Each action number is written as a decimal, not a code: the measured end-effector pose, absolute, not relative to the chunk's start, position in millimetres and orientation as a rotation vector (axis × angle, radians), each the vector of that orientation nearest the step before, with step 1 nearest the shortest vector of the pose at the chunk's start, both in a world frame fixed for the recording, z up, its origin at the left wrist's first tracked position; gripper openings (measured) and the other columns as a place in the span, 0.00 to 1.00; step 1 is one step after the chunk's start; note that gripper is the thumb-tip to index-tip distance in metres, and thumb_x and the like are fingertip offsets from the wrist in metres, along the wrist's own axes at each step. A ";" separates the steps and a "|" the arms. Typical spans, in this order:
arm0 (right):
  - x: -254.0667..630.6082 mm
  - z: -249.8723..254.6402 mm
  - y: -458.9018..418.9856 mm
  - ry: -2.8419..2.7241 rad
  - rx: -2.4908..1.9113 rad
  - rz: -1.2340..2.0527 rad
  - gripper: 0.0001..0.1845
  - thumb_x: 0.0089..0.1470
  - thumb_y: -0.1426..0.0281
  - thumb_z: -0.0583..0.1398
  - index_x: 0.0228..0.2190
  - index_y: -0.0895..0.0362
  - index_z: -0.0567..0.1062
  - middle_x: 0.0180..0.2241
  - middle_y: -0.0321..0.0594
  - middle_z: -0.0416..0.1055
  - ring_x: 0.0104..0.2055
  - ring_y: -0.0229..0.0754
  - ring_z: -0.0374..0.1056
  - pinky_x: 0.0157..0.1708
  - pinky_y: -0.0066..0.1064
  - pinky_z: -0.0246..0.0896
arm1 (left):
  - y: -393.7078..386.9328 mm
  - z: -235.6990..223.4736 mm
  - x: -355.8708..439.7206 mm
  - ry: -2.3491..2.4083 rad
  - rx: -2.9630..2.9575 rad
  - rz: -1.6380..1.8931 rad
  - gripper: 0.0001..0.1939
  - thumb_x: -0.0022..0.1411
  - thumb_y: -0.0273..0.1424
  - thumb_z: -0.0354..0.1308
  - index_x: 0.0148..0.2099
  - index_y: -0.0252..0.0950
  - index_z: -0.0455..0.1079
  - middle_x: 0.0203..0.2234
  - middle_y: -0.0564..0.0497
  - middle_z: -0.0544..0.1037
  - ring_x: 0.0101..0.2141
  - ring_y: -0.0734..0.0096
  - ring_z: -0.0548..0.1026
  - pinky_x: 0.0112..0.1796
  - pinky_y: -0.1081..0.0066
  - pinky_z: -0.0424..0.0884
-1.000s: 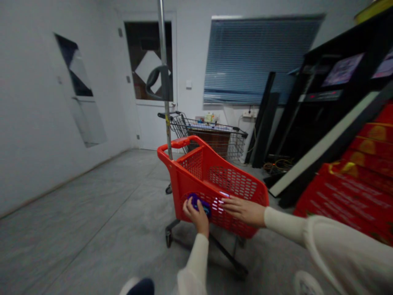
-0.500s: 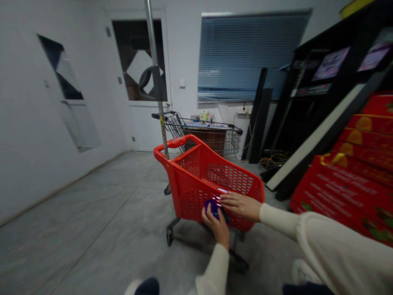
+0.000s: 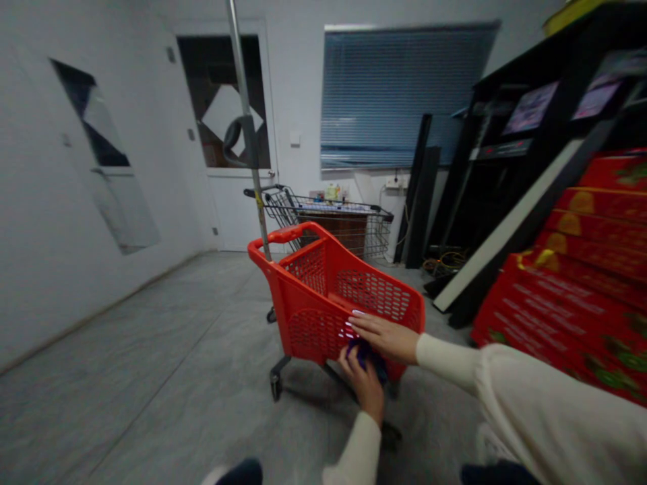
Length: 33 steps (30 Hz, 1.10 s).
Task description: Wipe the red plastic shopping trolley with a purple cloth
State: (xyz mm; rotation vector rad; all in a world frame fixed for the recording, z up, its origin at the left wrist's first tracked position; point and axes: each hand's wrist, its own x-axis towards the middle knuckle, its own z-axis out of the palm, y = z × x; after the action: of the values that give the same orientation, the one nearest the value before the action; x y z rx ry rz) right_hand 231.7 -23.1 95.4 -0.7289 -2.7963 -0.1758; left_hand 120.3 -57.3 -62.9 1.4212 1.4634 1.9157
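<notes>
A red plastic shopping cart (image 3: 328, 303) with a perforated basket stands on the grey floor just ahead of me. My left hand (image 3: 362, 385) is at the cart's near wall, shut on a small purple object (image 3: 364, 355), which its fingers and the cart partly hide. My right hand (image 3: 384, 337) lies with extended fingers on the near rim of the basket, just above the purple object. The basket's inside shows no clear contents from this angle.
A wire shopping cart (image 3: 328, 219) stands behind the red one, near a white door (image 3: 227, 135). A metal pole (image 3: 247, 128) rises beyond the red cart. Stacked red boxes (image 3: 571, 289) and a black display unit (image 3: 526, 135) fill the right side, with cables (image 3: 442, 264) on the floor.
My left hand and the purple object have moved right and lower along the cart's near wall, closer under my right hand. The whole scene has shifted left in view.
</notes>
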 end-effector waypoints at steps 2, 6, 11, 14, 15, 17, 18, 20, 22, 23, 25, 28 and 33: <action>247.4 91.1 -27.7 -2.818 -0.779 -0.119 0.38 0.59 0.82 0.53 0.68 0.55 0.52 0.68 0.54 0.52 0.73 0.45 0.38 0.67 0.47 0.51 | -35.1 -51.8 89.6 1.564 1.314 1.979 0.15 0.68 0.34 0.49 0.54 0.36 0.67 0.52 0.40 0.64 0.54 0.58 0.66 0.58 0.52 0.63; 280.3 83.2 -38.2 -2.841 -0.872 -0.049 0.47 0.55 0.87 0.51 0.70 0.50 0.41 0.71 0.48 0.43 0.73 0.44 0.31 0.68 0.46 0.48 | -0.2 -34.6 50.5 1.677 1.130 2.073 0.18 0.67 0.37 0.51 0.55 0.35 0.65 0.50 0.40 0.64 0.54 0.57 0.65 0.58 0.51 0.61; 288.2 83.6 -42.3 -2.843 -0.834 -0.006 0.53 0.51 0.90 0.50 0.69 0.49 0.34 0.72 0.49 0.38 0.73 0.45 0.31 0.68 0.46 0.47 | -43.5 -63.0 111.5 1.550 1.400 1.847 0.15 0.67 0.34 0.51 0.54 0.37 0.66 0.55 0.39 0.62 0.56 0.57 0.65 0.57 0.52 0.64; 283.4 86.0 -45.6 -2.808 -0.880 0.032 0.55 0.50 0.90 0.51 0.69 0.49 0.32 0.72 0.50 0.34 0.73 0.45 0.33 0.67 0.44 0.50 | -68.6 -74.2 139.7 1.377 1.588 1.776 0.14 0.66 0.28 0.50 0.53 0.37 0.68 0.55 0.40 0.62 0.55 0.59 0.66 0.56 0.55 0.66; 281.8 86.6 -47.1 -2.789 -0.910 0.053 0.55 0.49 0.89 0.51 0.69 0.49 0.32 0.72 0.50 0.32 0.73 0.45 0.34 0.66 0.43 0.51 | -69.6 -72.0 139.8 1.357 1.611 1.787 0.14 0.66 0.28 0.50 0.53 0.38 0.68 0.55 0.40 0.62 0.55 0.60 0.66 0.56 0.55 0.66; 278.7 87.3 -49.6 -2.761 -0.951 0.101 0.56 0.49 0.89 0.52 0.69 0.50 0.30 0.72 0.51 0.28 0.73 0.45 0.35 0.65 0.41 0.53 | -62.4 -61.4 130.5 1.414 1.547 1.872 0.15 0.66 0.28 0.50 0.53 0.39 0.68 0.55 0.41 0.62 0.55 0.59 0.66 0.56 0.54 0.64; 277.0 87.4 -50.3 -2.757 -0.950 0.125 0.57 0.48 0.88 0.52 0.69 0.51 0.30 0.72 0.51 0.27 0.73 0.46 0.35 0.66 0.41 0.52 | -57.0 -55.3 124.5 1.476 1.480 1.929 0.15 0.66 0.29 0.50 0.54 0.38 0.67 0.54 0.41 0.62 0.55 0.59 0.65 0.56 0.53 0.64; 272.9 87.4 -50.0 -2.758 -0.915 0.164 0.59 0.45 0.87 0.54 0.70 0.53 0.31 0.72 0.51 0.28 0.73 0.47 0.33 0.67 0.42 0.50 | -48.9 -48.0 117.1 1.547 1.452 1.976 0.16 0.66 0.29 0.50 0.55 0.38 0.67 0.55 0.40 0.62 0.55 0.57 0.64 0.57 0.51 0.63; 268.2 87.0 -48.2 -2.743 -0.884 0.186 0.59 0.44 0.85 0.55 0.70 0.55 0.32 0.72 0.52 0.29 0.73 0.48 0.33 0.67 0.43 0.49 | -48.9 -51.5 117.6 1.533 1.594 1.957 0.16 0.66 0.28 0.51 0.55 0.38 0.68 0.55 0.40 0.62 0.55 0.56 0.63 0.56 0.50 0.63; 265.8 86.7 -47.1 -2.724 -0.880 0.189 0.58 0.45 0.85 0.55 0.70 0.56 0.32 0.72 0.52 0.30 0.73 0.48 0.34 0.67 0.44 0.49 | -51.5 -56.7 118.9 1.491 1.713 1.930 0.16 0.65 0.27 0.51 0.54 0.39 0.69 0.55 0.40 0.62 0.55 0.56 0.63 0.56 0.50 0.63; 261.3 85.5 -45.6 -2.674 -0.897 0.179 0.56 0.46 0.83 0.55 0.70 0.56 0.33 0.72 0.52 0.31 0.73 0.48 0.36 0.68 0.45 0.48 | -57.5 -68.2 116.7 1.358 1.957 1.860 0.16 0.63 0.24 0.52 0.51 0.40 0.70 0.54 0.41 0.63 0.54 0.57 0.63 0.55 0.51 0.64; 255.8 82.6 -45.9 -2.613 -0.976 0.159 0.55 0.48 0.80 0.55 0.70 0.60 0.32 0.72 0.55 0.33 0.73 0.50 0.38 0.67 0.47 0.48 | -54.1 -69.8 94.1 1.280 2.046 1.820 0.16 0.62 0.24 0.52 0.50 0.40 0.71 0.53 0.42 0.63 0.54 0.57 0.63 0.56 0.50 0.63; 247.5 81.9 -47.3 -2.531 -1.070 0.139 0.51 0.48 0.77 0.55 0.70 0.61 0.41 0.70 0.55 0.45 0.70 0.50 0.48 0.66 0.45 0.53 | -25.9 -40.5 63.4 1.537 1.669 1.927 0.18 0.66 0.32 0.52 0.58 0.37 0.64 0.55 0.39 0.59 0.57 0.55 0.60 0.59 0.50 0.59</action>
State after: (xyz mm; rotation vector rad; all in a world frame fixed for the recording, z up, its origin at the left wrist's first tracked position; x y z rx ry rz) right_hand 247.5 -47.3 81.9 -1.0697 -2.5308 0.1391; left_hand 63.4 -25.9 -40.5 1.6687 1.5372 1.9266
